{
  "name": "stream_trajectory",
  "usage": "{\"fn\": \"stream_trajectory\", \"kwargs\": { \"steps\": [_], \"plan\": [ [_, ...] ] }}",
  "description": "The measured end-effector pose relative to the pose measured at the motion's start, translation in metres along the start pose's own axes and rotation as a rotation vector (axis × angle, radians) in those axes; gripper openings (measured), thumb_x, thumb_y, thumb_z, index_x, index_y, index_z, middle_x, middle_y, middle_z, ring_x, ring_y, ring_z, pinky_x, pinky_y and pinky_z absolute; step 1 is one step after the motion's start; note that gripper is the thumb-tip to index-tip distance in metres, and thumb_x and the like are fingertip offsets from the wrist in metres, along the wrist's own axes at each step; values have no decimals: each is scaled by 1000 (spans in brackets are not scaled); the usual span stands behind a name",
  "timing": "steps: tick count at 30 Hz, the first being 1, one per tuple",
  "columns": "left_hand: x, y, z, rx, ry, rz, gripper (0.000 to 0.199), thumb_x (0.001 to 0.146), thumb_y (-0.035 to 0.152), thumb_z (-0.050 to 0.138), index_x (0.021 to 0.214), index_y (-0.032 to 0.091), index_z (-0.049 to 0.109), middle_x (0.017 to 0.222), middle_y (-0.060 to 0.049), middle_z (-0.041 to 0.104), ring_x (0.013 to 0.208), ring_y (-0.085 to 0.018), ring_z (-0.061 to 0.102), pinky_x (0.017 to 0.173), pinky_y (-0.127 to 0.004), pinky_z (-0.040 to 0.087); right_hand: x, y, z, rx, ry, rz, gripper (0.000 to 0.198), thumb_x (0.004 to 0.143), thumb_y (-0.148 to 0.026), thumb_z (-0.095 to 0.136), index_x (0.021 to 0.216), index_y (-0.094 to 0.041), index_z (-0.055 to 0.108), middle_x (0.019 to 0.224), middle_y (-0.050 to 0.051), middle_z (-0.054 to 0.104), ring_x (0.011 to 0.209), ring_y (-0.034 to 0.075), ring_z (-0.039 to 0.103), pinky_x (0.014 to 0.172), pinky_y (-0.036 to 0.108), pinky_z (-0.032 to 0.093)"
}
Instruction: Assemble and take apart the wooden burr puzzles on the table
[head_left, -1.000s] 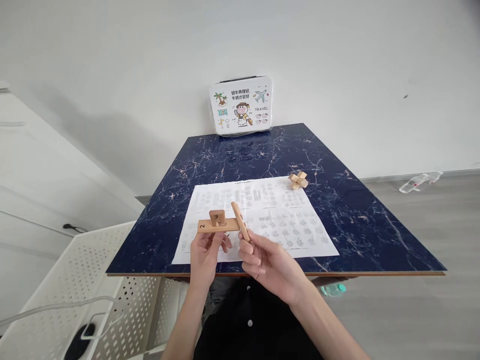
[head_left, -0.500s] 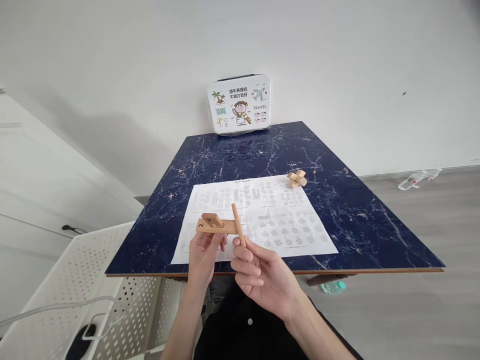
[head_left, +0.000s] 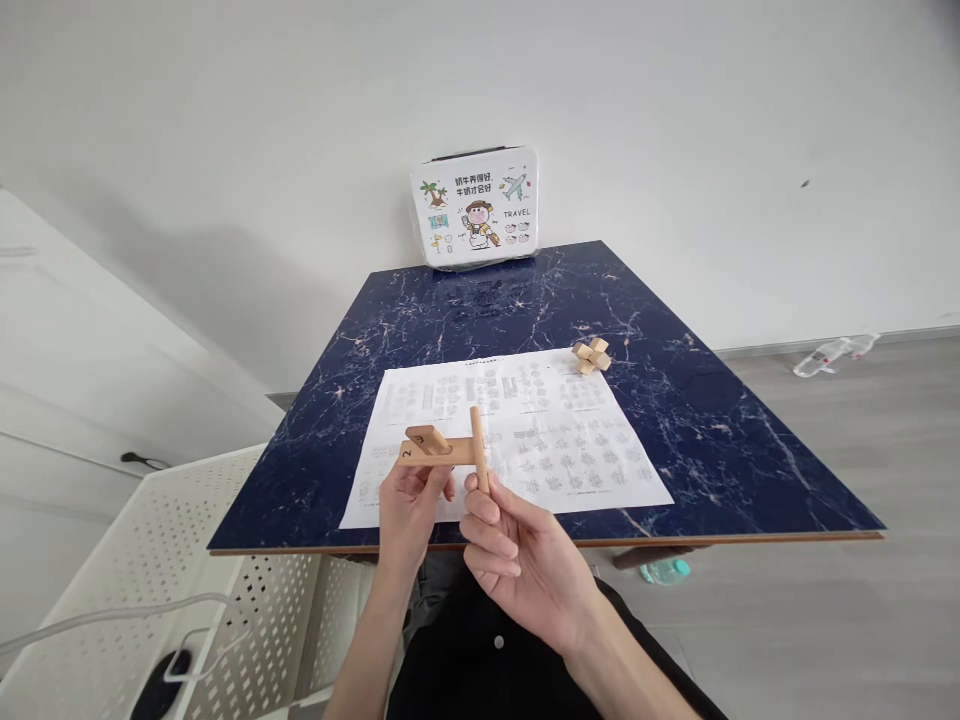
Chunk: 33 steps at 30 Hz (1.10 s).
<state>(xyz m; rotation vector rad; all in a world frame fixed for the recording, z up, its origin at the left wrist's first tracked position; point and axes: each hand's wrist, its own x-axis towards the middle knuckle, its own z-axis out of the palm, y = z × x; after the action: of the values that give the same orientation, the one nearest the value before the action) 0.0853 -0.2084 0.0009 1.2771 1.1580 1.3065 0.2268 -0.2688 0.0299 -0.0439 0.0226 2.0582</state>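
Observation:
Between the thumb and fingers of my left hand (head_left: 411,505) is a flat wooden puzzle piece (head_left: 463,452) marked 2. A second wooden puzzle piece (head_left: 426,438), also marked on its face, sits slanted through or across it. My right hand (head_left: 517,560) pinches the lower end of a narrow wooden puzzle piece (head_left: 478,445), which stands nearly upright at the right end of the flat piece. Whether these two touch or interlock I cannot tell. All are held above a printed diagram sheet (head_left: 495,400).
An assembled wooden burr puzzle (head_left: 592,355) rests at the sheet's upper right corner. A white cartoon-printed case (head_left: 476,210) leans on the wall at the back of the dark blue marbled table (head_left: 675,420). Left stands a white perforated cabinet (head_left: 142,540) with a cable. Plastic bottles (head_left: 666,571) lie on the floor.
The narrow piece in my right hand has turned slightly more upright. My left hand and the flat piece have shifted a little to the right.

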Motion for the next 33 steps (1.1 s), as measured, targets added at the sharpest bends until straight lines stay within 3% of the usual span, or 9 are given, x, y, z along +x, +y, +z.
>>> {"fn": "stream_trajectory", "kwargs": {
  "steps": [7,17,22,27,33],
  "plan": [
    [-3,2,0,106,-48,-16,24,83,40,81,83,18,70,81,-4,74,81,-24,71,71,-30,53,6,8,-6,-4,25,22,8,98,-21,69,98,-16,63,71,-5,47,51,6,29,44,13,35],
    [-6,5,5,242,-122,14,29,83,35,66,60,20,56,58,1,54,56,-15,50,57,-28,39,10,13,-12,19,-5,33,11,99,-23,67,98,-11,67,72,-3,52,51,5,32,46,14,36],
    [-3,4,4,218,-181,-25,20,81,31,62,66,19,67,65,-4,65,64,-20,60,65,-32,49,7,14,-8,52,-19,35,16,94,-22,75,95,-8,67,69,-5,49,50,4,31,46,14,36],
    [-5,8,2,301,-278,3,20,83,27,61,85,21,80,79,-6,75,84,-26,71,84,-38,57,2,14,-2,40,-27,15,17,93,-21,77,94,-7,67,67,-6,46,50,3,28,46,13,35],
    [-8,11,0,374,-358,14,28,89,25,54,93,26,81,83,-6,77,84,-25,74,83,-37,61,0,13,2,-10,-22,12,17,93,-24,77,94,-10,67,67,-6,41,52,4,23,47,12,33]
  ]
}}
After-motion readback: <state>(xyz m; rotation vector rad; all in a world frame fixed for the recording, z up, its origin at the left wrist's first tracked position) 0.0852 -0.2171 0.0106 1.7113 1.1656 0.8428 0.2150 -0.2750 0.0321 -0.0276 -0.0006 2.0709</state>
